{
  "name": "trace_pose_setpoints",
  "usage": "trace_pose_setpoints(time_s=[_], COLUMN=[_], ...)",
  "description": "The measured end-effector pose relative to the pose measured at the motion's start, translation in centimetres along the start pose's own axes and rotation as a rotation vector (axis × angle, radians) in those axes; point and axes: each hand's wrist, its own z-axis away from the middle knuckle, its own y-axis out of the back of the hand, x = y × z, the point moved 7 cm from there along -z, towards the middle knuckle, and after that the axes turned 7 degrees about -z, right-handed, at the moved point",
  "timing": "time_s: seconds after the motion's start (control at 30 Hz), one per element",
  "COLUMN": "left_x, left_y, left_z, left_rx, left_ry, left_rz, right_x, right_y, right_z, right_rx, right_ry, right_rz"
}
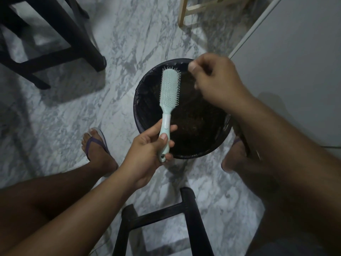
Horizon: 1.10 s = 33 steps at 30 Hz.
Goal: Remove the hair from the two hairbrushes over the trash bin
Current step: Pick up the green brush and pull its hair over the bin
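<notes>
Holds the pale mint-green plastic paddle hairbrush (169, 93) over the open mouth of the round black trash bin (137, 100), head pointing away, bristles turned to the right. With the left grip (147, 156), wraps fingers and thumb round the lower end of the handle. With the right grip (215, 80), raised above the bin's far rim just right of the brush head, presses thumb against forefinger, other fingers curled, pinching what looks like thin dark hair strands (186, 78). Hard to make out against the dark liner.

By the look of it, well into the first brush: bristles mostly bare, though any fine hair among them too small to tell. Pinched strands not yet dropped. No second hairbrush in view, so presumably still to be done, or set aside out of sight.

Around: grey-veined marble floor (73, 117), a black stool frame (186, 209) at the near edge between the knees, dark furniture legs (55, 43) upper left, a pale wooden frame (182, 13) at the top, a white panel (295, 61) on the right, a foot in a purple-strapped sandal (96, 145) left of the bin. Nothing between brush and bin; only the right forearm crossing and hiding the bin's right rim.
</notes>
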Motion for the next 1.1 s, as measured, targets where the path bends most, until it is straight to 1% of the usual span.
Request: trace_pose_setpoints(time_s=[0.07,0.13,0.23,0.37,0.43,0.5,0.63,0.87,1.0,1.1], left_x=[0.1,0.2,0.3,0.4,0.3,0.4,0.2,-0.4,-0.6,-0.2], left_y=[0.4,0.5,0.5,0.1,0.0,0.0,-0.3,-0.3,-0.4,-0.3], left_z=[-0.1,-0.3,-0.4,-0.3,-0.2,-0.1,0.1,0.4,0.4,0.3], left_rx=[0.015,0.023,0.025,0.019,0.011,0.004,0.015,0.041,0.032,0.035], left_ry=[-0.013,-0.018,-0.019,-0.019,-0.014,-0.02,-0.036,-0.017,-0.016,-0.034], left_rz=[-0.017,-0.014,-0.004,-0.018,-0.035,-0.074,-0.168,-0.157,-0.178,-0.182], right_x=[0.2,0.2,-0.5,-1.1,-1.2,-1.4,-1.7,-0.8,-0.6,-1.1], right_y=[1.1,1.3,0.2,-3.0,-3.6,-3.6,-4.0,-4.8,-5.3,-5.4], right_z=[-0.5,-0.2,0.8,1.9,2.1,2.2,2.6,2.7,2.8,3.2], right_rx=[0.032,0.028,0.014,-0.158,-0.195,-0.192,-0.2,-0.301,-0.287,-0.222], right_ry=[0.016,0.046,0.121,0.236,0.241,0.23,0.197,0.148,0.171,0.215], right_rz=[0.076,0.145,0.147,0.275,0.29,0.319,0.471,0.587,0.651,0.645])
